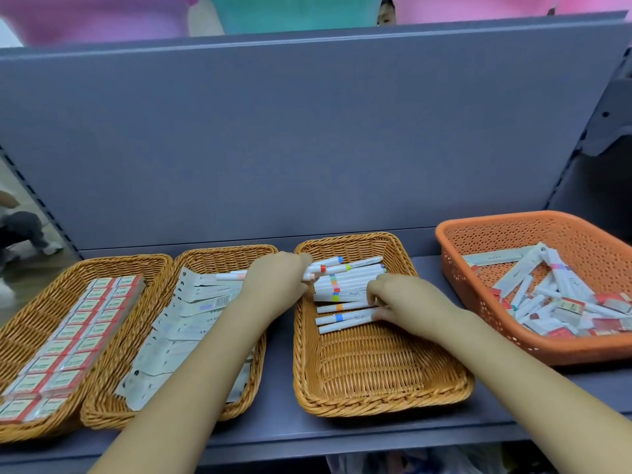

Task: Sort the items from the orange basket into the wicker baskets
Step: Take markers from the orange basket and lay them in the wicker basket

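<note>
Three wicker baskets stand in a row on a grey shelf. The left wicker basket (30,323) holds rows of small red-and-white boxes (78,333). Flat white sachets (191,313) fill the middle wicker basket (219,254). In the right wicker basket (376,381) lie several white markers (345,285) with coloured bands, lined up at its far end. My left hand (273,282) grips a bundle of white markers (321,266) over the gap between the middle and right baskets. My right hand (396,302) rests on the laid markers, its fingers pinching one. The orange basket (533,350) at the right holds mixed items.
A tall grey back panel (307,138) rises directly behind the baskets. The shelf's front edge (342,443) runs below my forearms. Pink and teal tubs (102,15) show above the panel. At the far left, a person's legs (20,230) are on the floor.
</note>
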Motion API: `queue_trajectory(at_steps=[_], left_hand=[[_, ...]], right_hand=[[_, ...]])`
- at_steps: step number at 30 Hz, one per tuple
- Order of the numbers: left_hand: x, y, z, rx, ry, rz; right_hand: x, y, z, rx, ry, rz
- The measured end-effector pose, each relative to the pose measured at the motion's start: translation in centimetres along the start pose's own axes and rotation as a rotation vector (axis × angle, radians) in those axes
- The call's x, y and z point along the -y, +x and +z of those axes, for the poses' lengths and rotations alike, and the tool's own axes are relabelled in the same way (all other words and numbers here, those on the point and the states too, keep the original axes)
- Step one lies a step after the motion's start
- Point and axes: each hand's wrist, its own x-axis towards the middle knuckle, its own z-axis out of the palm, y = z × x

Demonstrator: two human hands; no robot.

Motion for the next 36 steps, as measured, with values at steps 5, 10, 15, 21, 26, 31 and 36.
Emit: queue_trajectory(at_steps=[5,10,15,21,26,31,36], left_hand=[[-0.7,-0.6,-0.3,0.006,0.02,0.016],[-0.9,-1.1,-0.5,-0.015,-0.008,0.011],[-0.9,-1.3,-0.6,-0.025,-0.02,0.015],[-0.2,-1.4,-0.6,0.024,-0.035,0.01],[-0.3,-1.7,-0.7,0.044,-0.027,0.036],[-1.4,-1.4,-0.7,0.012,-0.029,0.081],[-0.8,-1.1,-0.9,0.024,-0.052,0.041]], right_hand=[[0.9,0.2,-2.2,-0.281,0.312,-0.015],[2.4,1.0,-2.4,-0.32,0.739,0.156],[2.2,0.5,-2.3,-0.194,1.256,0.267],[0.2,-0.3,-2.8,-0.175,1.124,0.193],[-1.2,-1.3,-3.3,-0.176,0.817,0.153],[0.9,-0.8,-3.4,-0.194,0.26,0.017],[1.0,-1.2,-4.1,-0.221,0.158,0.051]])
